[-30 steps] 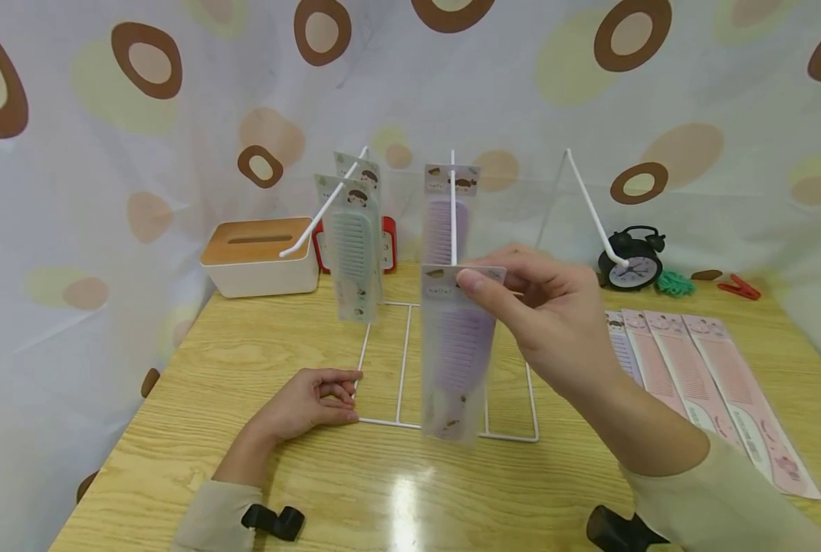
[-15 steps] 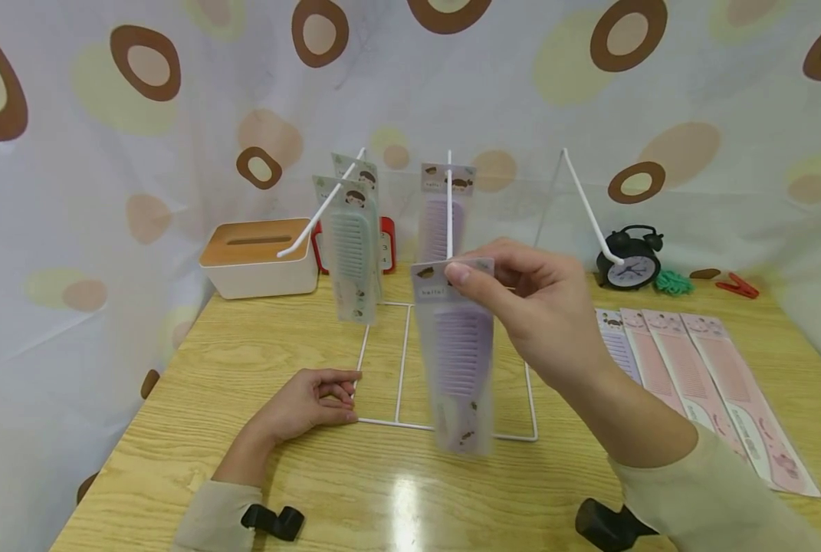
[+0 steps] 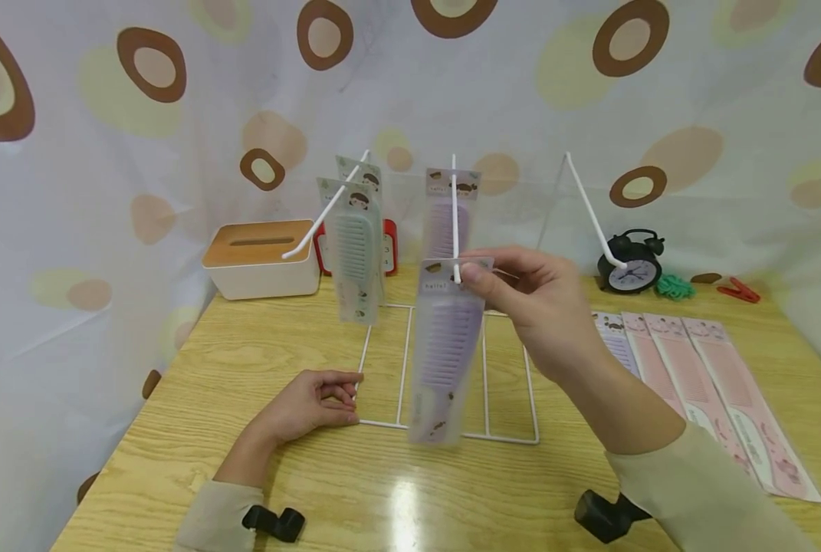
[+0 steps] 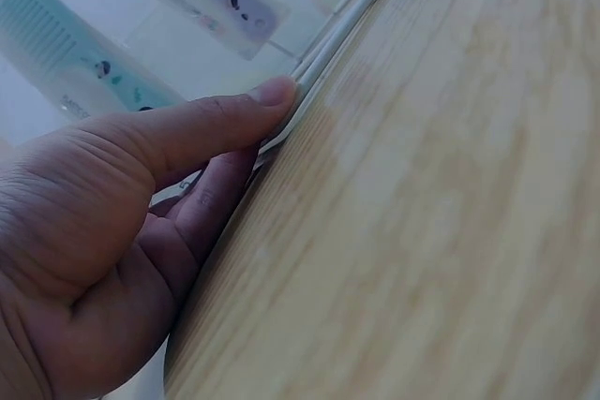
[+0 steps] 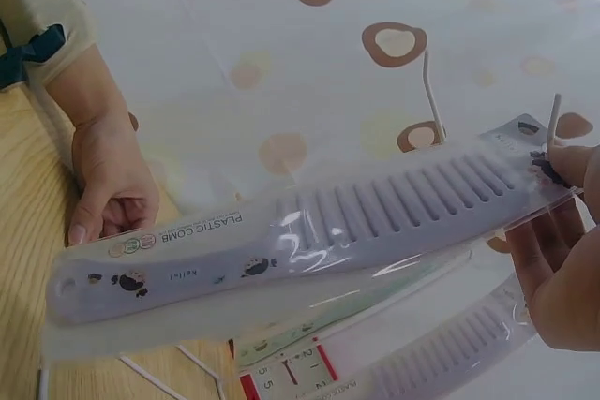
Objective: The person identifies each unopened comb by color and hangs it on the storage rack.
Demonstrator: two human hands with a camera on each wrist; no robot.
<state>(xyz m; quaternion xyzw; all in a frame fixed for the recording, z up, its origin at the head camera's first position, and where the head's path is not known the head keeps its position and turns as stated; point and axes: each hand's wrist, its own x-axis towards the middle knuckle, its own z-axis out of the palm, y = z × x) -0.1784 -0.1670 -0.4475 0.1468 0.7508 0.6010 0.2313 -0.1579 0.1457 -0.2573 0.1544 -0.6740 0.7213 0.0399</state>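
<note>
- Since half a second ago the purple comb pack (image 3: 444, 356) has swung back: its header, which sat left of and below the middle hook's tip, now sits right at the tip, and its lower end tilts left rather than right.
- The right hand (image 3: 541, 310) pinches the pack's header card between thumb and forefinger, other fingers loosely curled behind; the pack hangs in the air in front of the white wire rack (image 3: 451, 230), over the rack's base frame.
- The left hand (image 3: 310, 402) rests on the wooden table (image 3: 244, 360), fingers curled against the base wire at its near-left corner, thumb laid along the wire; it has not shifted.
- To do this well, I judge: keep the header flat and square to the hook tip, line the hanging hole up with it, then slide back along the wire toward the purple pack already hung (image 3: 448, 222).
- The left hand's hold on the base should stay firm so the rack does not skid.
- Green comb packs (image 3: 355, 245) hang on the left hook, unchanged; pink packs (image 3: 700, 376) lie on the right.
</note>
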